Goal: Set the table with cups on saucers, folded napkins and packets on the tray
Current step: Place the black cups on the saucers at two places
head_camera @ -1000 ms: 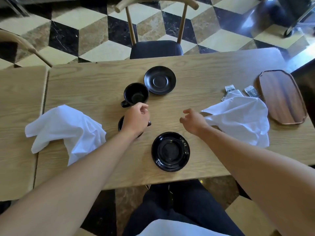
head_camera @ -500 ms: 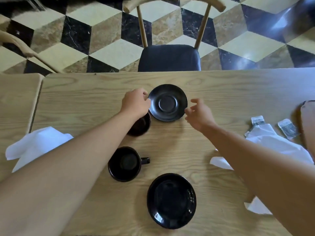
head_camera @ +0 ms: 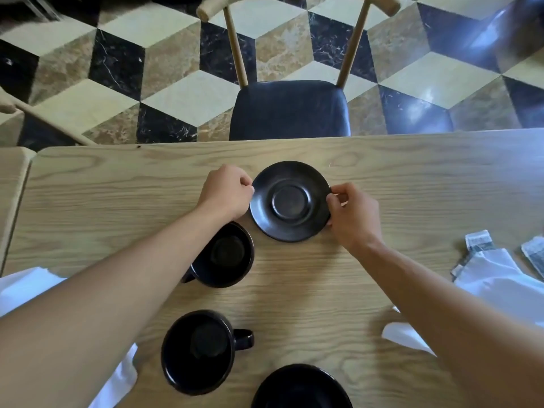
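Note:
A black saucer [head_camera: 290, 200] lies near the far edge of the wooden table [head_camera: 412, 184]. My left hand [head_camera: 225, 192] pinches its left rim and my right hand [head_camera: 351, 214] pinches its right rim. One black cup [head_camera: 228, 256] stands just under my left forearm, partly hidden by it. A second black cup [head_camera: 198, 350] stands nearer to me, its handle pointing right. A second black saucer [head_camera: 300, 388] is cut off by the bottom edge. Two crumpled white napkins lie at the left [head_camera: 23, 287] and the right [head_camera: 494, 282]. Packets [head_camera: 478, 242] lie by the right napkin.
A wooden chair with a dark seat [head_camera: 290, 110] stands at the far side of the table. Another table [head_camera: 11, 184] adjoins on the left. The tray is out of view.
Both hands have reached forward from the near cup area to the far saucer and taken hold of its rim on either side. The view has shifted closer to the far edge.

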